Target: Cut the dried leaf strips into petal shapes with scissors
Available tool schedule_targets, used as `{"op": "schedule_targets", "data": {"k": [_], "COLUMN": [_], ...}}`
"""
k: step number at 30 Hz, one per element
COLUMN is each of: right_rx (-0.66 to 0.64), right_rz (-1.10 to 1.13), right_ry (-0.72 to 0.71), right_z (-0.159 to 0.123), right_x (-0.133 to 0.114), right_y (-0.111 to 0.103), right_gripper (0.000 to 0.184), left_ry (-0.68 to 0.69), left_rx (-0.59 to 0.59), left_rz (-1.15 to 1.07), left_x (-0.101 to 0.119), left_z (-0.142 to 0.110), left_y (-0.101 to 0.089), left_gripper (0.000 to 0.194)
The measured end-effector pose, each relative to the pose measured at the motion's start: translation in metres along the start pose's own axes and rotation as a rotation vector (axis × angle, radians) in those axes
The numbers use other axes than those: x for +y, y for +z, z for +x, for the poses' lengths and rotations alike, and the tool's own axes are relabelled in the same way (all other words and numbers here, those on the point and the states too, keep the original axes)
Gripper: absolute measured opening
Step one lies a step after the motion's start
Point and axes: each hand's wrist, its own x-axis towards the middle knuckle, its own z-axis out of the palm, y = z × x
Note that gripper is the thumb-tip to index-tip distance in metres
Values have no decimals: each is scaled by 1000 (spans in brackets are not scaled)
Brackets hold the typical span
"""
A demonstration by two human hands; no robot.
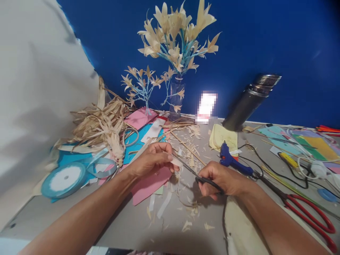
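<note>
My left hand (156, 159) pinches a small pale piece of dried husk (176, 162) between thumb and fingers. Black-handled scissors (190, 170) are gripped in my right hand (221, 179), their blades reaching left to the husk piece. How far the blades are apart is hard to make out. Beneath my left hand lies pink paper (151, 187). Cut husk scraps (187, 225) are scattered on the grey table (122, 226) below and beyond both hands.
A ribbon roll (65, 179) and dried corn husks (106, 124) lie left. Behind stand husk flowers (175, 35) in a clear bottle (177, 95) and a dark flask (247, 106). A blue glue gun (233, 163), cords and red-handled shears (309, 214) lie right.
</note>
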Motion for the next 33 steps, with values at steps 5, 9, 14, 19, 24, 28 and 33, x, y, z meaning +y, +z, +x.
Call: {"op": "schedule_targets", "data": {"k": [5,9,14,19,24,28,33], "right_rx": [-9,10,160,200,202,180,238], "right_rz": [-38,-2,170,271,295,301,316], "right_ry": [-16,-27,-96,-256,-286,-263,-198], "right_z": [-1,2,10,17,20,23,28], "right_x": [5,12,14,1,-6,-2,5], "right_y": [-1,-1,5,20,35,43,48], "right_gripper": [57,53,57,70,72,70,65], "left_ry": [-19,-10,48,60,84,115,109], "left_rx": [-29,2,163,255,391,442,424], "left_rz": [34,33,-63,-207,-293,-330,-333], "left_x": [3,-1,-10,-12,-13,-17,-23], "left_z": [-1,1,5,5,5,5,5], "left_y": [-2,-4,-4,9,25,31,35], "left_gripper": [18,19,22,25,30,26,23]}}
